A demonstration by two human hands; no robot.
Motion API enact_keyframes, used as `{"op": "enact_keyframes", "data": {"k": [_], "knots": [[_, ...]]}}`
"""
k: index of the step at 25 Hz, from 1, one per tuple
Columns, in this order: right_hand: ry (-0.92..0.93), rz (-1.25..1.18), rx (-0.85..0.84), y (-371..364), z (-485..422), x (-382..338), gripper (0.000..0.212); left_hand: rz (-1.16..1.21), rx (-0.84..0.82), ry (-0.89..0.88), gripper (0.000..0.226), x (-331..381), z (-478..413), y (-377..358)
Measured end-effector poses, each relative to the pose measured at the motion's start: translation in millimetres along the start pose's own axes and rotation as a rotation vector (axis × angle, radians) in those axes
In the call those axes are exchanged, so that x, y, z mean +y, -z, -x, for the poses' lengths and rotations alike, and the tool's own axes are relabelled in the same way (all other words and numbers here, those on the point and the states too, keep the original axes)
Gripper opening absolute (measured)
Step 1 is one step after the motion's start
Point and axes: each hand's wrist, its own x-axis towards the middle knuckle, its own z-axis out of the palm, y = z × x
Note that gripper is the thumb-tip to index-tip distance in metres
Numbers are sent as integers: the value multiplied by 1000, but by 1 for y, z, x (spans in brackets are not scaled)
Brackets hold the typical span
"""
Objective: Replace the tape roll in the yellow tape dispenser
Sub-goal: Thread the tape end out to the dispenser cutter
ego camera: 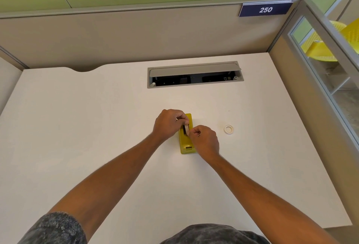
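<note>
The yellow tape dispenser [184,144] lies lengthwise on the white desk [97,127], its cutter end toward me. A white tape roll [186,129] stands on edge in the dispenser's slot. My left hand [168,124] pinches the roll from the top left. My right hand [205,140] rests over the dispenser's right side, its fingertips pinched at the roll's near edge. Which tape strand it holds is too small to tell. A second white ring, an empty-looking tape core [228,129], lies flat on the desk to the right.
An open grey cable hatch [195,74] is set into the desk behind the dispenser. Beige partition walls [116,39] close the desk at the back and right. A sign reading 250 [265,9] hangs top right. Yellow chairs [334,39] show behind the glass.
</note>
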Motion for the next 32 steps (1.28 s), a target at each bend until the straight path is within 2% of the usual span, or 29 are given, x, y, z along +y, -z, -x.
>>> {"op": "enact_keyframes", "data": {"k": [3, 7, 10, 12, 15, 20, 27, 32], "knots": [[-15, -109, -26, 2, 3, 2, 18, -20, 32, -2, 8, 0, 5, -3], [-310, -546, -140, 8, 3, -10, 19, -50, 46, -8, 11, 1, 14, -7], [-500, -765, -296, 13, 1, -12, 9, -72, 50, -25, 11, 2, 22, -10], [-573, -875, -376, 14, 0, -11, 5, -91, 57, -30, 10, 3, 28, -12], [-628, -976, -441, 14, -1, -11, 12, -129, 59, -34, 13, 3, 35, -15], [-633, -1011, -463, 12, -3, -5, 20, -225, 67, -95, 17, 2, 48, -21], [-627, -915, -398, 7, -1, 0, 25, -328, 122, -324, 11, -11, 73, -32], [-670, -850, -362, 4, -3, -3, 19, -311, 167, -282, 9, -18, 87, -36]]}}
